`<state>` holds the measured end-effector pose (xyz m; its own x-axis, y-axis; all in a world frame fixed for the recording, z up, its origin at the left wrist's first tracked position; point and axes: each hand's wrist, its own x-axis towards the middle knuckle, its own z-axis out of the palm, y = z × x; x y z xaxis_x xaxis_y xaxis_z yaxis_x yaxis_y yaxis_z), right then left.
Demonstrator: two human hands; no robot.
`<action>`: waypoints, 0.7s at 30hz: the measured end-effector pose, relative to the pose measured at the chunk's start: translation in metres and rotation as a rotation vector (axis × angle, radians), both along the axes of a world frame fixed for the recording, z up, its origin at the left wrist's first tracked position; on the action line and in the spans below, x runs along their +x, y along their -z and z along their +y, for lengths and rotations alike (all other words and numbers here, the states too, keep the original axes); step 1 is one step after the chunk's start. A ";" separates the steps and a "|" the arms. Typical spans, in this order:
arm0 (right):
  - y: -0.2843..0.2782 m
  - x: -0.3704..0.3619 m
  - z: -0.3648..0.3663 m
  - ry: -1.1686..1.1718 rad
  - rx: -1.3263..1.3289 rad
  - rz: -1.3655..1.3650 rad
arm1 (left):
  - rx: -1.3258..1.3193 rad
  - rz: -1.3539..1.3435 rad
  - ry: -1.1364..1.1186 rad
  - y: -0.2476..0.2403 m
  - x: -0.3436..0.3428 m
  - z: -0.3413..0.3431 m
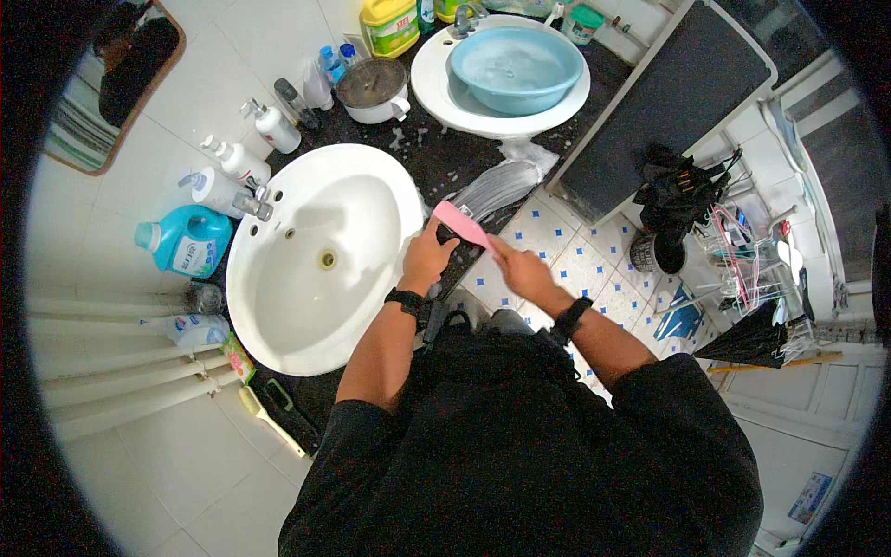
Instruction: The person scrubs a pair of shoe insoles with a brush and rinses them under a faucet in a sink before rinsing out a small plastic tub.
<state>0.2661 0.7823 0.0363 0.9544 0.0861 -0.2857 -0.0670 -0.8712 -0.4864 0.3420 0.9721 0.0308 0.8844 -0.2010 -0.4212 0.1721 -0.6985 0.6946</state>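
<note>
A dark, wet cloth (506, 183) streaked with white suds lies along the front edge of the black counter, between the two basins. Its far end is piled with foam. In my right hand (529, 276) is the handle of a pink scrubbing brush (461, 225), its broad head over the near end of the cloth. My left hand (427, 258) is closed at that same end, beside the right rim of the near white washbasin (251, 316), thumb toward the brush head. Its fingertips are partly hidden, and it seems to grip the cloth's edge.
A light-blue tub (520, 97) of sudsy water stands in the far basin (432, 88). Pump bottles (277, 127), a blue detergent jug (190, 243) and a lidded pot (376, 93) line the wall side. To the right are a dark panel (640, 121) and a cluttered rack (752, 269).
</note>
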 end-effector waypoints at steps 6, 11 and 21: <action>0.021 0.035 -0.078 0.402 -0.105 -0.241 | 0.275 -0.300 0.078 0.012 -0.011 -0.008; 0.072 0.007 -0.021 -0.094 -0.121 -0.152 | 0.223 -0.422 0.126 0.033 0.001 -0.012; 0.026 0.034 -0.063 0.344 -0.122 -0.151 | 0.153 -0.286 0.047 0.024 0.015 -0.008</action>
